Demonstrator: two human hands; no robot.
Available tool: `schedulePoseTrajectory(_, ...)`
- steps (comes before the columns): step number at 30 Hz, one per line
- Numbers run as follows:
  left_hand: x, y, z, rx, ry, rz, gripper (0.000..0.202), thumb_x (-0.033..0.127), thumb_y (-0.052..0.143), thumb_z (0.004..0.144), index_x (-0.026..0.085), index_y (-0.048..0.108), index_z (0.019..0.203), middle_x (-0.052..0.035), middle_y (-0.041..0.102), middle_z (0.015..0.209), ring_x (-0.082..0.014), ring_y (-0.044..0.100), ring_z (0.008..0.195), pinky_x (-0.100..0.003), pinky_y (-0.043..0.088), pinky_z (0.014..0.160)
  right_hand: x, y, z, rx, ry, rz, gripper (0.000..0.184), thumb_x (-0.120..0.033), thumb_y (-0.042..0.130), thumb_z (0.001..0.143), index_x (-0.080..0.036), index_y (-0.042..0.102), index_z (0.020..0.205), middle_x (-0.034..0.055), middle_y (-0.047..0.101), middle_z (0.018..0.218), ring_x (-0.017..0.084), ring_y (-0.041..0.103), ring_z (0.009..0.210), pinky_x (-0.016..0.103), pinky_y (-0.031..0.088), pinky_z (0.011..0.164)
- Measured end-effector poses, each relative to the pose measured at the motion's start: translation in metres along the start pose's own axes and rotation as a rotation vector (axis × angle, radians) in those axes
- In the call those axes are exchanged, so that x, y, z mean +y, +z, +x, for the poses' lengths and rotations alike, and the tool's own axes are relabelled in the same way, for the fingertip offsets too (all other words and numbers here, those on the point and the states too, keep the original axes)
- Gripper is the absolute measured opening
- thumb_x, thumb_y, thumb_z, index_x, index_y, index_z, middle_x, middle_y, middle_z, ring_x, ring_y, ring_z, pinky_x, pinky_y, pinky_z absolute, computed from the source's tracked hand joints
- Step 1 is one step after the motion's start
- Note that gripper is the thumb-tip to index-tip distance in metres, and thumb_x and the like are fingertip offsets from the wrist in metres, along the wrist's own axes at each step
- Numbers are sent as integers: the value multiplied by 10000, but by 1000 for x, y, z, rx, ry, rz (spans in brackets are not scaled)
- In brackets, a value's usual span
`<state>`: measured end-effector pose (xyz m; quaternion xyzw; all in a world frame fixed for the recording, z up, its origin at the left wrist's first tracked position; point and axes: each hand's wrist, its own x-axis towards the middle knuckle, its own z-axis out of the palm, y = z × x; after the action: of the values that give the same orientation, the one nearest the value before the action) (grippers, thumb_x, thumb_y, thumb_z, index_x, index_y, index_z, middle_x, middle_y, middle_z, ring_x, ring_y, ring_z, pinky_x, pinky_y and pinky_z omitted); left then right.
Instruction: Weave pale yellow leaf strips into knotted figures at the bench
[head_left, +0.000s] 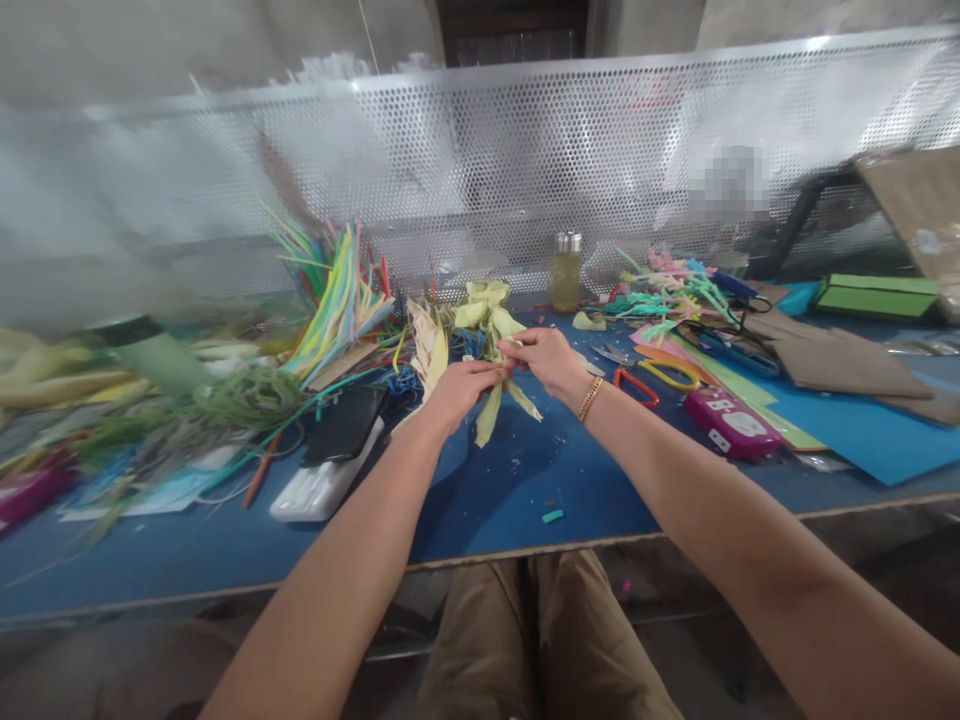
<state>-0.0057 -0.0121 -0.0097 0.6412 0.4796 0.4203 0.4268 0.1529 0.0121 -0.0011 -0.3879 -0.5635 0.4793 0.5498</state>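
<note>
Both my hands meet above the middle of the blue table (495,500). My left hand (459,388) is closed around the lower end of a bundle of pale yellow-green paper strips (487,312). My right hand (546,358) pinches the same bundle a little higher, on its right side. Loose ends of the strips hang below my hands toward the tabletop. A gold bracelet (589,399) sits on my right wrist.
Left of my hands lie a black phone (343,424) on a white box (319,487) and a heap of coloured strips (334,295). To the right lie orange and yellow scissors (646,380), a pink stapler (729,423), a glass jar (566,271), coloured sheets and cardboard (847,360). A perforated metal screen (525,150) closes the back.
</note>
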Motion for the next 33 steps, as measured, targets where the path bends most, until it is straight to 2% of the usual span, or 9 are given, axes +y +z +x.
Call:
schedulePoseTrajectory(5, -4, -3, 1, -36, 17, 49, 360, 445, 706, 701, 161, 792, 904, -48, 693, 711, -139, 510, 594, -264, 324, 547, 1, 2, -1, 11, -6, -10, 382, -482, 844, 574, -159, 666, 674, -1, 615, 552, 98, 510, 520, 260, 446, 545)
schedulePoseTrajectory(8, -6, -2, 0, -52, 9, -21, 355, 436, 737, 679, 148, 789, 880, -53, 695, 709, -145, 526, 603, -271, 350, 567, 1, -1, -1, -44, -35, -7, 351, -455, 827, 613, -151, 667, 684, 1, 619, 569, 100, 523, 536, 256, 461, 558)
schedulePoseTrajectory(13, -5, 1, 1, -14, -1, -317, 305, 352, 789, 635, 157, 770, 869, -56, 717, 771, -175, 607, 720, -306, 450, 725, -3, -19, 4, -193, -70, -142, 305, -374, 727, 767, -190, 699, 1008, 34, 705, 901, 130, 605, 761, 266, 493, 708)
schedulePoseTrajectory(16, -2, 0, 2, -1, -37, -414, 289, 294, 772, 663, 169, 747, 923, -43, 710, 770, -170, 627, 738, -306, 467, 757, 0, -30, 8, -320, 19, -262, 266, -437, 599, 864, -206, 727, 894, 50, 712, 921, 174, 602, 881, 298, 483, 783)
schedulePoseTrajectory(19, -1, -1, 4, 25, -80, -454, 252, 248, 756, 684, 171, 725, 922, -38, 703, 758, -160, 637, 742, -278, 471, 736, 6, -36, 10, -401, 54, -301, 332, -500, 593, 846, -201, 717, 776, 47, 693, 827, 185, 588, 846, 309, 466, 765)
schedulePoseTrajectory(24, -1, 1, 3, 47, -125, -496, 254, 335, 775, 680, 149, 702, 838, -39, 681, 700, -149, 612, 660, -263, 456, 652, 9, -41, 14, -314, -32, -476, 343, -510, 681, 737, -168, 658, 745, -12, 574, 697, 122, 479, 678, 272, 387, 667)
schedulePoseTrajectory(27, 0, 3, 1, 72, -149, -439, 318, 391, 818, 620, 152, 676, 773, -32, 662, 656, -154, 596, 624, -264, 428, 598, 6, -38, 13, -313, -91, -508, 303, -470, 626, 780, -168, 631, 760, -12, 566, 704, 115, 480, 671, 263, 383, 667)
schedulePoseTrajectory(30, 0, 4, 0, 62, -179, -383, 320, 347, 842, 562, 157, 664, 748, -23, 658, 658, -154, 594, 618, -262, 408, 578, 4, -32, 9, -322, -120, -516, 266, -426, 570, 830, -174, 598, 753, -1, 583, 685, 114, 504, 641, 259, 394, 653)
schedulePoseTrajectory(33, -2, 5, 2, 29, -194, -397, 275, 294, 818, 553, 160, 638, 713, -5, 624, 633, -133, 564, 577, -256, 387, 556, 3, -28, 8, -262, -126, -546, 287, -433, 558, 840, -182, 553, 702, -23, 533, 591, 98, 449, 556, 246, 362, 583)
